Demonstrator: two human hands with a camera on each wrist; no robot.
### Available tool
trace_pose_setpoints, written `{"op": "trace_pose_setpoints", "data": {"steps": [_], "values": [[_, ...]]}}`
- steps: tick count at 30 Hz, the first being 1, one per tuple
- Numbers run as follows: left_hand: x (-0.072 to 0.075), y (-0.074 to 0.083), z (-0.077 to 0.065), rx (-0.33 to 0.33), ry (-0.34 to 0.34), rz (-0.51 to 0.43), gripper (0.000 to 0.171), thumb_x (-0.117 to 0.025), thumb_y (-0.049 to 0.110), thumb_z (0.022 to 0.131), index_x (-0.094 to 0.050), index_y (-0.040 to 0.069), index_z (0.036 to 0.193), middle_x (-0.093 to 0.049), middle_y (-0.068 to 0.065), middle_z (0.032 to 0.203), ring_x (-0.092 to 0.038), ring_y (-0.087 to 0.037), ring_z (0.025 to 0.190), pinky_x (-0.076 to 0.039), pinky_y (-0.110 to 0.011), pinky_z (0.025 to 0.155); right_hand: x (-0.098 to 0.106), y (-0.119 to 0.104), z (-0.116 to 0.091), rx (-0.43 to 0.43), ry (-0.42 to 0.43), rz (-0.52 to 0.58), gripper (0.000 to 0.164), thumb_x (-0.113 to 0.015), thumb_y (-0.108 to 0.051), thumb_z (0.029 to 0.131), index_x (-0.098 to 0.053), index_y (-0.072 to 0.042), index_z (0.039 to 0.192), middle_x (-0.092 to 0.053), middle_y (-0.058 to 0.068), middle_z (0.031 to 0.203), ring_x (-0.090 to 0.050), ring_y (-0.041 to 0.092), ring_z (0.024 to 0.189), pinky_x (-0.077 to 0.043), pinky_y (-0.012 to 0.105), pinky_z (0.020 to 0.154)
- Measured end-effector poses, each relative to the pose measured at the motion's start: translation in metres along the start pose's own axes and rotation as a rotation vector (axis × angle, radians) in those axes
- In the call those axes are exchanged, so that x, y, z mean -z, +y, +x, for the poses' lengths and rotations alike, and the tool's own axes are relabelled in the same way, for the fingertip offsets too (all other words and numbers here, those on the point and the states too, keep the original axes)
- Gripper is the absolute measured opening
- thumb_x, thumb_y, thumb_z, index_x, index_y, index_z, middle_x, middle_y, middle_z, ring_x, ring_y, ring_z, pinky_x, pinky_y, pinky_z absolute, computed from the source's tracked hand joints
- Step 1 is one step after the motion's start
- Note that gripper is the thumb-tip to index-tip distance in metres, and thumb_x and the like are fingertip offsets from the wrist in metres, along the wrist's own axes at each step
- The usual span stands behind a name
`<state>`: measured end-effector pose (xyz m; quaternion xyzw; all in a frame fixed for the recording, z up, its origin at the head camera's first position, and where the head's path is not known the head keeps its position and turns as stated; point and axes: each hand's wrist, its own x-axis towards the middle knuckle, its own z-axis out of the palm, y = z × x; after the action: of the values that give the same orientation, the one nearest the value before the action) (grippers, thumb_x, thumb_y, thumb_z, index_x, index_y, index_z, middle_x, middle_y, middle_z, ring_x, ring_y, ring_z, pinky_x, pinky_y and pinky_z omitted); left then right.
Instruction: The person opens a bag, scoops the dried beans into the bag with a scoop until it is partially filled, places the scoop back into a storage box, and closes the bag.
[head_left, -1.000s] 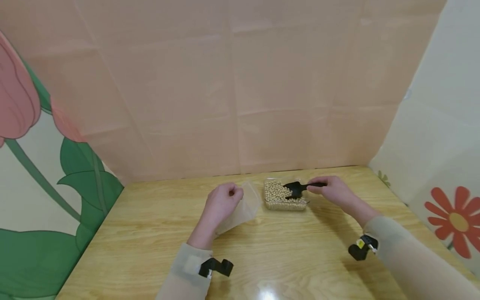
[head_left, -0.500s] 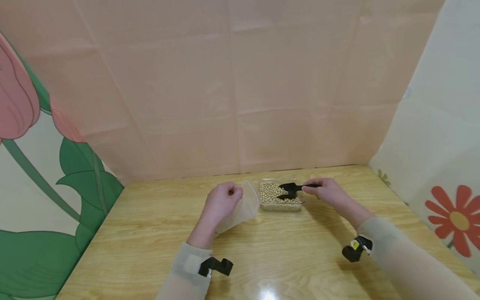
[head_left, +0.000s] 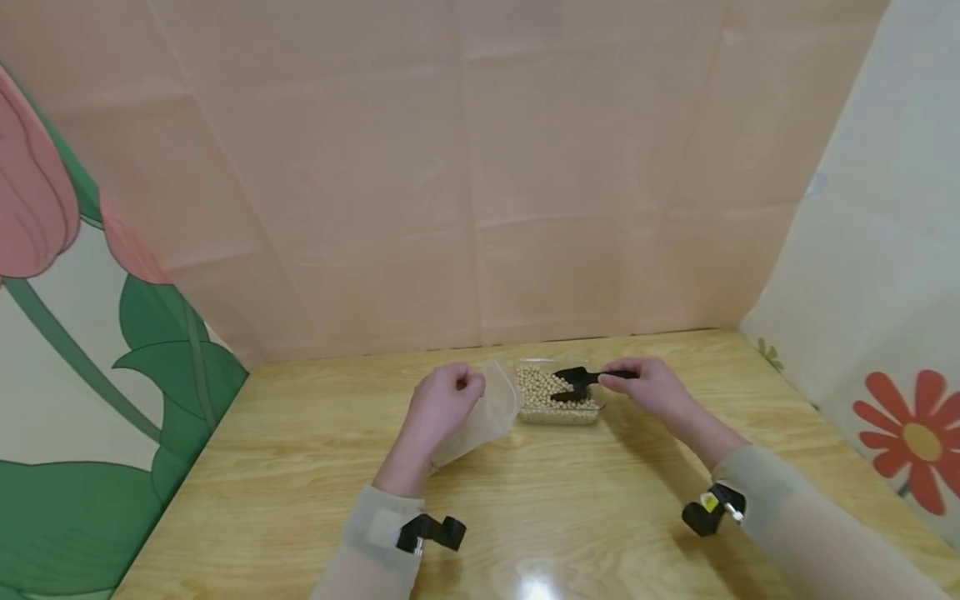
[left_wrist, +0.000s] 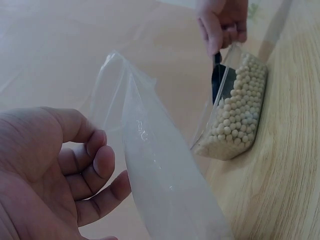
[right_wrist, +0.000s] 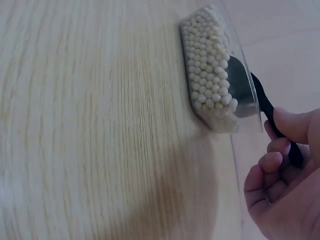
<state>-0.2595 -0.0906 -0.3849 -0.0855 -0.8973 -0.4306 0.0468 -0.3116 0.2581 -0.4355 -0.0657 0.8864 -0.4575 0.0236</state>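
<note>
My left hand [head_left: 446, 404] holds a translucent plastic bag [head_left: 495, 408] by its edge, with the bag hanging toward the right. Close by on the table stands a clear rectangular container [head_left: 558, 419], filled with pale round soybean-like beans [head_left: 538, 386]. A black scoop [head_left: 576, 377] reaches over the container's right rim, its blade among the beans. My right hand [head_left: 652, 387] pinches the scoop's handle [right_wrist: 270, 110] between thumb and fingers. In the left wrist view, the bag [left_wrist: 160, 170] stands partly spread at the top, and no beans show inside it.
The wood-grain table [head_left: 525, 500] extends in front of both hands. A pink sheet [head_left: 465, 208] covers the wall behind its back edge. Flower-patterned panels stand at the left [head_left: 60, 375] and right [head_left: 885, 292].
The container has shifted left toward the bag, together with the scoop and my right hand. My left hand and the bag have stayed nearly still.
</note>
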Motion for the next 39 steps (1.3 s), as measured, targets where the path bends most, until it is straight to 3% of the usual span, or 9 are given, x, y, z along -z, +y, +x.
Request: {"op": "trace_pose_setpoints", "data": {"steps": [6, 11, 16, 27, 33, 39], "values": [[0.000, -0.001, 0.000, 0.001, -0.003, -0.006, 0.025, -0.057, 0.024, 0.108, -0.071, 0.016, 0.089, -0.064, 0.001, 0.081, -0.051, -0.018, 0.069, -0.045, -0.037, 0.069, -0.007, 0.005, 0.000, -0.112, -0.025, 0.180, 0.052, -0.073, -0.032, 0.108, -0.065, 0.003, 0.146, -0.068, 0.012, 0.133, -0.060, 0.027, 0.109, -0.050, 0.043, 0.094], [0.000, -0.002, 0.000, 0.002, -0.005, -0.013, 0.024, -0.057, 0.023, 0.108, -0.071, 0.015, 0.090, -0.064, 0.000, 0.081, -0.051, -0.018, 0.069, -0.045, -0.037, 0.068, -0.013, 0.010, 0.000, -0.139, -0.023, 0.282, 0.055, -0.073, -0.029, 0.108, -0.061, 0.004, 0.150, -0.063, -0.002, 0.103, -0.057, 0.018, 0.091, -0.050, 0.036, 0.083], [0.000, -0.002, 0.000, 0.005, -0.006, -0.018, 0.024, -0.057, 0.023, 0.108, -0.071, 0.015, 0.090, -0.065, 0.000, 0.084, -0.052, -0.019, 0.070, -0.045, -0.038, 0.068, -0.016, 0.014, 0.000, -0.167, -0.029, 0.388, 0.057, -0.073, -0.027, 0.108, -0.058, 0.005, 0.152, -0.055, -0.006, 0.082, -0.053, 0.014, 0.076, -0.049, 0.031, 0.071], [0.000, -0.005, 0.000, -0.012, 0.000, -0.013, 0.024, -0.057, 0.023, 0.107, -0.068, 0.015, 0.087, -0.063, 0.001, 0.080, -0.049, -0.018, 0.067, -0.043, -0.037, 0.066, -0.012, 0.014, -0.008, -0.195, -0.047, 0.597, 0.064, -0.070, -0.028, 0.110, -0.047, 0.006, 0.160, -0.059, -0.003, 0.088, -0.054, 0.012, 0.078, -0.048, 0.029, 0.071], [-0.001, -0.005, -0.001, -0.015, -0.006, -0.025, 0.025, -0.057, 0.023, 0.108, -0.070, 0.014, 0.088, -0.064, 0.000, 0.080, -0.048, -0.018, 0.065, -0.043, -0.037, 0.065, -0.004, 0.004, -0.018, -0.138, -0.042, 0.605, 0.051, -0.070, -0.028, 0.111, -0.058, 0.002, 0.151, -0.054, -0.004, 0.098, -0.054, 0.013, 0.086, -0.052, 0.032, 0.086], [-0.001, -0.004, -0.001, -0.012, -0.003, -0.033, 0.026, -0.057, 0.023, 0.108, -0.070, 0.014, 0.087, -0.063, 0.000, 0.079, -0.046, -0.018, 0.064, -0.042, -0.037, 0.065, 0.006, -0.015, -0.031, -0.086, -0.055, 0.592, 0.035, -0.071, -0.029, 0.110, -0.069, -0.008, 0.138, -0.051, -0.003, 0.095, -0.050, 0.015, 0.084, -0.045, 0.033, 0.087]]}}
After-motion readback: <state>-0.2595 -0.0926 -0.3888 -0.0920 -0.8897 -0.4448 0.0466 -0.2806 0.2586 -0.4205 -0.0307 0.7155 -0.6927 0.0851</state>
